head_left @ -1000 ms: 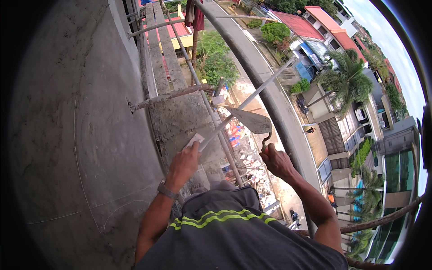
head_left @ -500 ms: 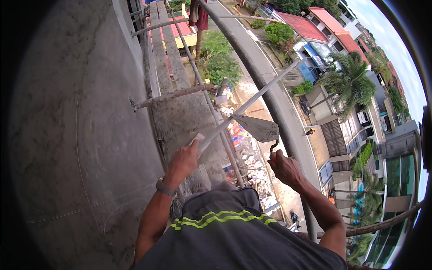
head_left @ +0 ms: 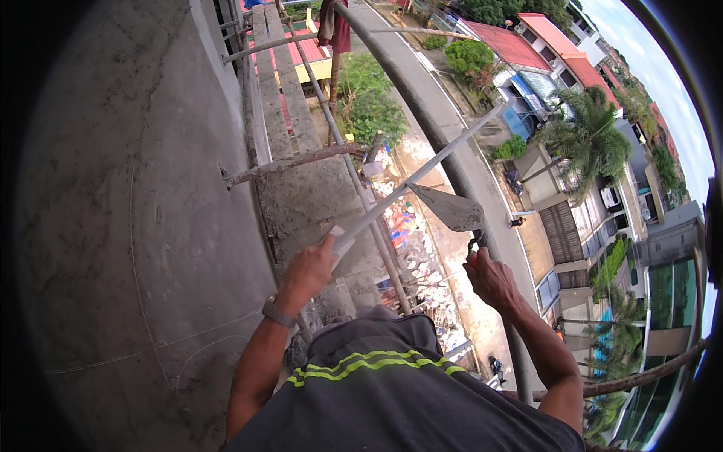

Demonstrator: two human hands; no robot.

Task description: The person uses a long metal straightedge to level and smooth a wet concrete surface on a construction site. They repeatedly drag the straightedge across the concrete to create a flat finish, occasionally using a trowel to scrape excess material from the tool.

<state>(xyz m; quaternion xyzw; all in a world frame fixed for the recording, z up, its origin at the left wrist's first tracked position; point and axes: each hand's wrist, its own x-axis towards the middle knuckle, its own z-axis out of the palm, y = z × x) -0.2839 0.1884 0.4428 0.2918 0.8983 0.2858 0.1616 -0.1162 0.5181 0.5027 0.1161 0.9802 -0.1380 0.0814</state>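
My left hand (head_left: 307,268) grips the lower-left end of a long, pale straight bar (head_left: 440,157) at a light block-like piece (head_left: 337,233); the bar slants up to the right over the scaffold. My right hand (head_left: 491,280) is closed round the handle of a pointed trowel (head_left: 452,209), whose mortar-smeared blade points up-left, its tip at the bar. Whether the tip touches it I cannot tell for sure.
A grey plastered wall (head_left: 128,248) fills the left. Scaffold boards (head_left: 290,113), a crosspiece (head_left: 286,167) and a thick pole (head_left: 410,98) with hanging cloth (head_left: 335,26) surround me. Far below lie rubbish (head_left: 422,286), a road (head_left: 493,196) and houses.
My right hand and the trowel have moved rightward, the blade's tip shifting up along the bar. My left hand has stayed almost in place on the bar.
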